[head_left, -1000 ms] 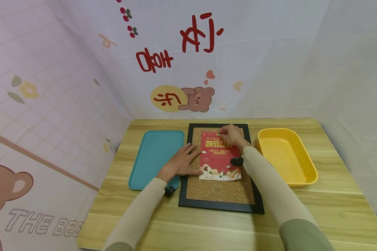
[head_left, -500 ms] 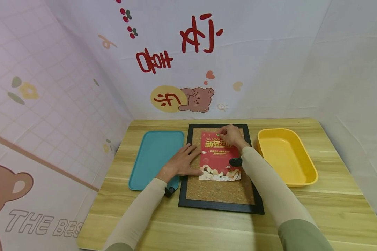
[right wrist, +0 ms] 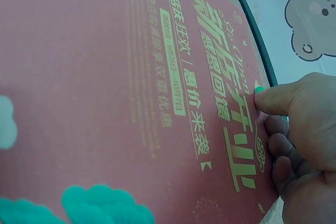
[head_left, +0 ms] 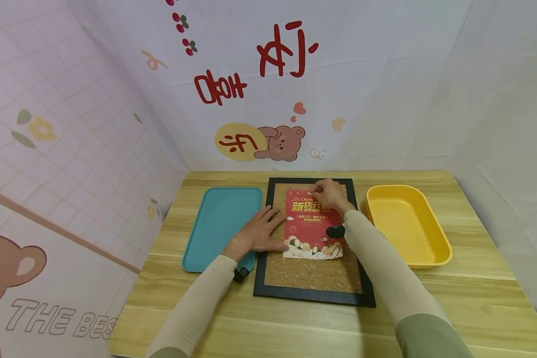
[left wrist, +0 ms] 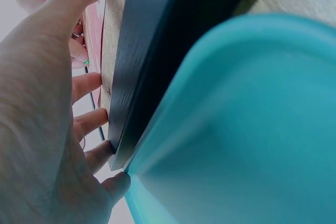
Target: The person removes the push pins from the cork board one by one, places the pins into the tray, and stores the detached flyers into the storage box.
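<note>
A red poster (head_left: 311,226) with gold lettering lies on a cork board (head_left: 313,276) with a black frame. At the poster's top edge my right hand (head_left: 331,194) pinches a small green push pin (right wrist: 259,89), its head mostly covered by thumb and finger. The pin's point is hidden. Spread over the board's left side, my left hand (head_left: 260,232) rests with straight fingers, thumb at the poster's lower left edge. In the left wrist view, the left fingers (left wrist: 86,85) reach across the black frame (left wrist: 139,56), the little finger near the blue tray's rim.
The blue tray (head_left: 223,223) lies left of the board, partly under my left forearm. A deep yellow tray (head_left: 404,226) stands to the right, next to my right sleeve. Both sit on the wooden table (head_left: 295,328). A printed cloth wall (head_left: 362,89) rises behind.
</note>
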Demonstrator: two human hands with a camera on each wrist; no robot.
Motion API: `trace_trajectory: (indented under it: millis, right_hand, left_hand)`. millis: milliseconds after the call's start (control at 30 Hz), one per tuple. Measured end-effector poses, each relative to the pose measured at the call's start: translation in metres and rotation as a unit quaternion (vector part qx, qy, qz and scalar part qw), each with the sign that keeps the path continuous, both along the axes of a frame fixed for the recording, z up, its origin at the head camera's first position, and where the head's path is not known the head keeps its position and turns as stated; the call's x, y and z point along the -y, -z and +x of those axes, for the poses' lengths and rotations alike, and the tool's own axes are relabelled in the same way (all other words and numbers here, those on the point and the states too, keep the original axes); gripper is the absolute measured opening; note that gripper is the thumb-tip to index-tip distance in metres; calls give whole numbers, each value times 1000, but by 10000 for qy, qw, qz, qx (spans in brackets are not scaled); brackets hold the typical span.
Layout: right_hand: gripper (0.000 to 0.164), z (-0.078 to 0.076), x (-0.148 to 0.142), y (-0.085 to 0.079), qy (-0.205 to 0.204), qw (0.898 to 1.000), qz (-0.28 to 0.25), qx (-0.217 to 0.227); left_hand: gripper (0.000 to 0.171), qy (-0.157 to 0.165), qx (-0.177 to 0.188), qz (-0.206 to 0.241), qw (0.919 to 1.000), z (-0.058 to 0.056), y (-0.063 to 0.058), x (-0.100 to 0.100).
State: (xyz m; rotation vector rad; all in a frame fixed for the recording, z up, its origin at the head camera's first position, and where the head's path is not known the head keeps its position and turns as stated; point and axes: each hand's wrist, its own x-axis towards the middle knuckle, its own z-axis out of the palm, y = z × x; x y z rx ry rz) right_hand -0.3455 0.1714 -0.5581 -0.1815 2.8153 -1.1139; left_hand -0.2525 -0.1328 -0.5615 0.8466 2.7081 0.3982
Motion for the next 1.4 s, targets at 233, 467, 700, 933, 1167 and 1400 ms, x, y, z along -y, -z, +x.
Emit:
trace_trajectory:
  millis: [233, 467, 700, 933, 1167, 1400]
  right_hand:
    - [15, -1, -1, 2, -3, 9999, -68, 78]
    - [14, -1, -1, 0, -22, 9999, -101, 106]
    - [14, 0, -2, -1, -151, 9999, -52, 57]
    - [13, -1, -4, -2, -246, 9997, -37, 77]
    - [13, -2, -5, -2, -293, 9995, 4, 111]
    - [13, -2, -6, -3, -297, 9994, 69, 185]
  left_hand:
    - [106, -25, 83, -190, 9998, 4, -11, -4]
    - [102, -85, -31, -419, 9991, 6, -11, -6]
    - [102, -60, -35, -342, 9994, 6, -13, -5]
    - [102, -71, -15, -360, 9993, 6, -12, -5]
    - [103, -64, -26, -360, 9993, 6, -13, -5]
    - [102, -102, -2, -352, 9993, 6, -12, -5]
